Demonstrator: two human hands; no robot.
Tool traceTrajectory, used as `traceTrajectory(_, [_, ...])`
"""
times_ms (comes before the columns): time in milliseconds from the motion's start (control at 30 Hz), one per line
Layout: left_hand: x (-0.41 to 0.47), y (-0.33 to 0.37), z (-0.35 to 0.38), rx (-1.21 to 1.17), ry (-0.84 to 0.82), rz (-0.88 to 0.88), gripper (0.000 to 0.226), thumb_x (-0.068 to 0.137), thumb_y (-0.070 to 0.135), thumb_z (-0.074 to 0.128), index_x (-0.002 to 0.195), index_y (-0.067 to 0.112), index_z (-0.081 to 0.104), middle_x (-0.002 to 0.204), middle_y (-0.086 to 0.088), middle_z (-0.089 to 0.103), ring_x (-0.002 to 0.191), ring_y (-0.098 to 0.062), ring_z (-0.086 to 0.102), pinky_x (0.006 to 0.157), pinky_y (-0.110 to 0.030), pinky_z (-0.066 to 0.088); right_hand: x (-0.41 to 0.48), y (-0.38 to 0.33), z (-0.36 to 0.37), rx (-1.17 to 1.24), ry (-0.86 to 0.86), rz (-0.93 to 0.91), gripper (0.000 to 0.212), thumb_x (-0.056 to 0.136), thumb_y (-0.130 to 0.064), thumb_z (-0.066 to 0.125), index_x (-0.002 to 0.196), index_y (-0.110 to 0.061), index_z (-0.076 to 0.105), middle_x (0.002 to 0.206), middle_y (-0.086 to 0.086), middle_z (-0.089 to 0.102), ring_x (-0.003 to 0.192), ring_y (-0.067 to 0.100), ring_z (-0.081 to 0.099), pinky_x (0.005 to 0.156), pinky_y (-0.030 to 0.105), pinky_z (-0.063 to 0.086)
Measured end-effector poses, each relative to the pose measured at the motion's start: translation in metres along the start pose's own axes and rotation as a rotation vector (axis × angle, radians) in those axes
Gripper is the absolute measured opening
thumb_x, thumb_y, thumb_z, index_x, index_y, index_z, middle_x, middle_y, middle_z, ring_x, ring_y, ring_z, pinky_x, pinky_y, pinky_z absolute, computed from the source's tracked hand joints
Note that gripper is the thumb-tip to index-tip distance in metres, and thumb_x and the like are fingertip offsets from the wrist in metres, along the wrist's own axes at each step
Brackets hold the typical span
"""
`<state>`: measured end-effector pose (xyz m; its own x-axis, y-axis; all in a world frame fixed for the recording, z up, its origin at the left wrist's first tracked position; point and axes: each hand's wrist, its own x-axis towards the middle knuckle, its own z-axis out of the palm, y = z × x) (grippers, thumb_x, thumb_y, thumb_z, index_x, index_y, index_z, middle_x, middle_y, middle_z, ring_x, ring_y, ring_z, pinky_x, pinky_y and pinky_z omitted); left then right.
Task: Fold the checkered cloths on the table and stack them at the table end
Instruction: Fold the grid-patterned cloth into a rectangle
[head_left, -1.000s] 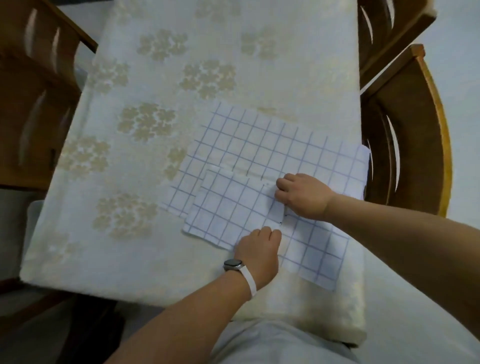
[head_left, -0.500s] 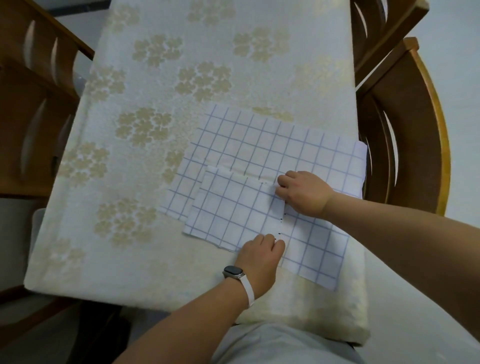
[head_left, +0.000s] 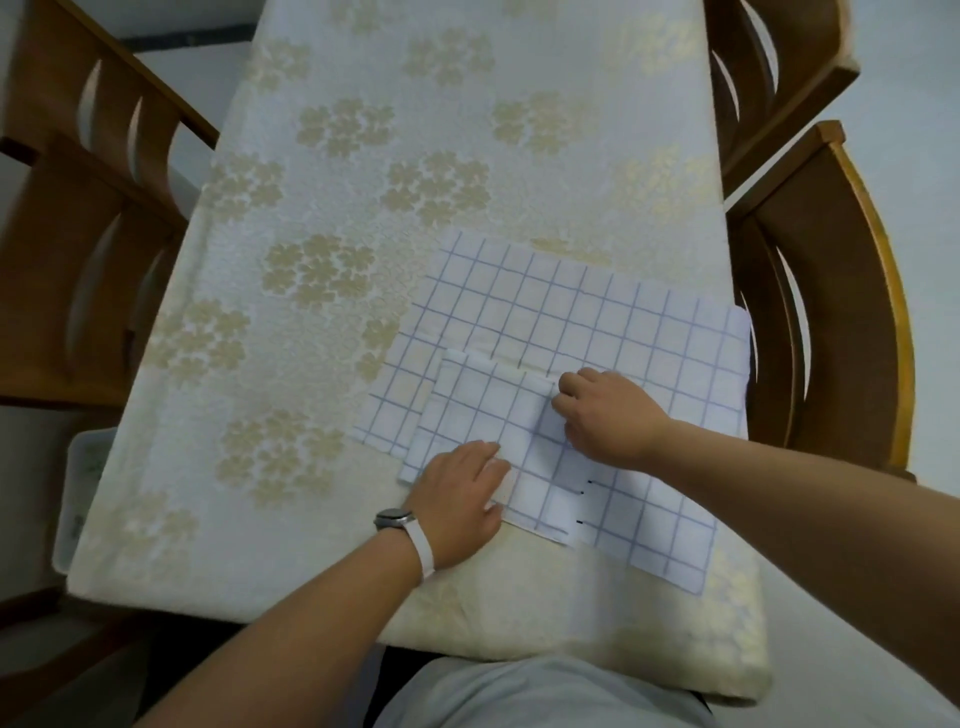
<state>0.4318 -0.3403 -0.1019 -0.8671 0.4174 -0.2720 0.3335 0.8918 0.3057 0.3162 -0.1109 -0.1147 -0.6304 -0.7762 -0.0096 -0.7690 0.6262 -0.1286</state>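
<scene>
Near right corner of the bench (head_left: 363, 208), as I see it:
- Left grip (head_left: 457, 499): fingers flat, pressing the near edge of the small cloth (head_left: 483, 415).
- Small cloth: partly folded, lying on the large cloth (head_left: 597, 322).
- Right grip (head_left: 608, 421): fingers curled, pinching its fold.
- Large cloth: spread flat, reaching the right edge.

My judgement: one cloth mid-fold, one unfolded, stacking not begun.

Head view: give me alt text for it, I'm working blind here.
Both hands work a small folded checkered cloth lying on a larger checkered cloth at the near right corner of the table. The left hand presses flat on its near edge; the right hand pinches its right edge.
</scene>
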Motion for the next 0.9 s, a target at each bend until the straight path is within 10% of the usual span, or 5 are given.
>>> traceTrajectory(133, [-0.003,-0.026,0.001,0.163,-0.240,0.030,0.064,0.096,0.048,0.038,0.151,0.024,0.019,0.162,-0.004,0.004,0.148,-0.024,0.003,0.119,-0.043,0.010,-0.008,-0.026,0.011,0.023,-0.044,0.063,0.018,0.070,-0.018,0.072,0.080,-0.010,0.059,0.078,0.008,0.054,0.064,0.029,0.053,0.053,0.032,0.033])
traceTrajectory(467, [0.004,-0.018,0.013,0.187,-0.243,0.079,0.064,0.098,0.052,0.026,0.153,0.026,0.006,0.162,-0.002,-0.007,0.148,-0.022,-0.008,0.118,-0.043,0.003,-0.019,-0.046,0.007,0.027,-0.252,0.362,0.044,0.073,-0.030,0.067,0.111,-0.009,0.062,0.114,0.017,0.061,0.098,0.037,0.061,0.071,0.041,0.052])
traceTrajectory(900, [0.062,-0.045,-0.026,0.177,-0.150,0.212,0.053,0.090,0.038,0.050,0.138,0.015,0.045,0.148,-0.011,0.039,0.134,-0.030,0.038,0.101,-0.043,0.037,-0.012,-0.040,-0.002,0.099,-0.271,0.494,0.047,0.084,-0.030,0.057,0.126,-0.009,0.053,0.133,0.016,0.049,0.114,0.037,0.051,0.086,0.044,0.047])
